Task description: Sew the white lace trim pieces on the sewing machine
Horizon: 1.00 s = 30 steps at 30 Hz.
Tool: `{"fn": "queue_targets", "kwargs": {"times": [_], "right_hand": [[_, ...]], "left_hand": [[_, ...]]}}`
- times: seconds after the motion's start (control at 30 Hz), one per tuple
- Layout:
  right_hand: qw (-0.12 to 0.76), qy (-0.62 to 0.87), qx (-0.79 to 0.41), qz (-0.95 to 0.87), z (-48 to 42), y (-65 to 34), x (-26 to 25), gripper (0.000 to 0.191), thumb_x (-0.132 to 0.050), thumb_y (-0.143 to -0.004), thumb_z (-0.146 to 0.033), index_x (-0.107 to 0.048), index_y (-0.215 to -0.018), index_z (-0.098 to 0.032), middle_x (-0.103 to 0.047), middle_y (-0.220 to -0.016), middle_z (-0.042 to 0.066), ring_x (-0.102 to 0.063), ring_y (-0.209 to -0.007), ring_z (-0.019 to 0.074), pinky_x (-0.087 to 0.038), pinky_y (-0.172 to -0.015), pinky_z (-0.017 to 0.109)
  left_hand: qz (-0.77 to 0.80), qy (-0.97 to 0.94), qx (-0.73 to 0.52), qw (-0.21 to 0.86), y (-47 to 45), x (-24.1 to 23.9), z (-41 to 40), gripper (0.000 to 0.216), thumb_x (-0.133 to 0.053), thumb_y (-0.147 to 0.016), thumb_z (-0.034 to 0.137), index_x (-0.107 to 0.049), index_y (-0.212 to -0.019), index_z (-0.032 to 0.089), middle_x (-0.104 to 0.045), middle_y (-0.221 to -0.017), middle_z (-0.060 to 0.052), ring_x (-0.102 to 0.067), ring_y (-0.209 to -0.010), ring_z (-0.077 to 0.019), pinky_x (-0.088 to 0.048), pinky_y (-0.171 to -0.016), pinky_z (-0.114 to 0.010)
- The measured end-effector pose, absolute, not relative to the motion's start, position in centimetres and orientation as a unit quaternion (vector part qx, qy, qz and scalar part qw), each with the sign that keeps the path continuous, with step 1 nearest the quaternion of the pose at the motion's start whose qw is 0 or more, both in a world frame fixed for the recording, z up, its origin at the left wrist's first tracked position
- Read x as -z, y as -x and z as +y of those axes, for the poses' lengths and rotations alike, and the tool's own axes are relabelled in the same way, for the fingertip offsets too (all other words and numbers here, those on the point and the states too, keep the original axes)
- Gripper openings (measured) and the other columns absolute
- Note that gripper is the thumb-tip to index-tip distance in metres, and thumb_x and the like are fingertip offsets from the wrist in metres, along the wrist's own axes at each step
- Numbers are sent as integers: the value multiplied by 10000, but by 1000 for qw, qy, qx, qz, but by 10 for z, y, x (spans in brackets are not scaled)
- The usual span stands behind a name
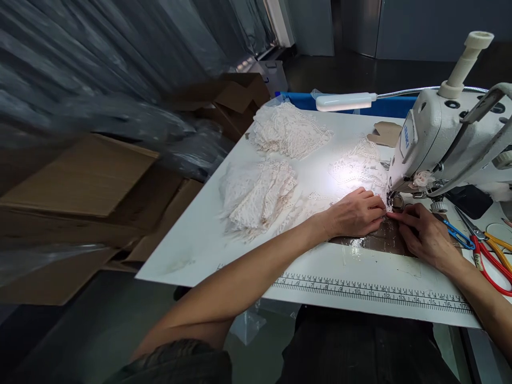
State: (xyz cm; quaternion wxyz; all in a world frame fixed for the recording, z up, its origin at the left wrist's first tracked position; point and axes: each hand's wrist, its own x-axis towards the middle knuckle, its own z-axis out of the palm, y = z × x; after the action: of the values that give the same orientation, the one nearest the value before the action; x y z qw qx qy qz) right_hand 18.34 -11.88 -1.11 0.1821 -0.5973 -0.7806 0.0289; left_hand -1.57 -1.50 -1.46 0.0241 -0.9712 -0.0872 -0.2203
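Note:
A white sewing machine (pixel 430 136) stands at the right of the table, its needle area brightly lit. White lace fabric (pixel 358 165) lies beside and under the presser foot. My left hand (pixel 356 212) presses on the lace just left of the foot, fingers curled down on its edge. From the right, my right hand (pixel 426 232) holds the lace edge close to the foot with thumb and index finger together. The bit of lace between the fingertips is small and partly hidden. Under both hands is a brown, taped patch (pixel 372 244) on the table.
Two lace piles, a rear one (pixel 288 130) and a nearer one (pixel 260 197), lie on the white table (pixel 188 250). Red-handled scissors (pixel 486 261) and blue thread snips (pixel 460 234) lie right. A lamp (pixel 346 101) hangs above. Cardboard boxes (pixel 80 176) stand left; a ruler strip (pixel 360 290) runs along the front.

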Motion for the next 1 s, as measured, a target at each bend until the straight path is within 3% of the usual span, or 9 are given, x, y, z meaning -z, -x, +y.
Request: {"fn": "queue_targets", "kwargs": {"times": [0.23,0.57,1.0], "right_hand": [[171,563,22,-808,-121,-180,6,392,-411,-918,-221,-684,-1199,-226,-600,-970,106,-582,-783,189,-521,-693,318],[146,579,35,-802,-120,-175,8,398,-379,-947,-254,-652,-1234,-212,-582,-991,119,-583,-790,198,-540,-705,346],[93,596,61,-795,-115,-172,7,419,-339,-970,-315,-630,-1248,-197,-605,-992,138,-572,-622,167,-475,-528,285]], "left_hand": [[-87,969,216,82,16,10,-20,264,-434,-954,208,-661,-834,152,-694,-945,-48,-554,-714,-150,-404,-707,-319],[-106,974,190,54,19,8,-17,236,-433,-957,224,-659,-951,158,-684,-1026,-55,-574,-806,-166,-439,-869,-365],[-120,984,128,33,20,3,-12,342,-349,-983,280,-634,-1077,115,-632,-1116,-104,-554,-854,-196,-421,-845,-387]]}}
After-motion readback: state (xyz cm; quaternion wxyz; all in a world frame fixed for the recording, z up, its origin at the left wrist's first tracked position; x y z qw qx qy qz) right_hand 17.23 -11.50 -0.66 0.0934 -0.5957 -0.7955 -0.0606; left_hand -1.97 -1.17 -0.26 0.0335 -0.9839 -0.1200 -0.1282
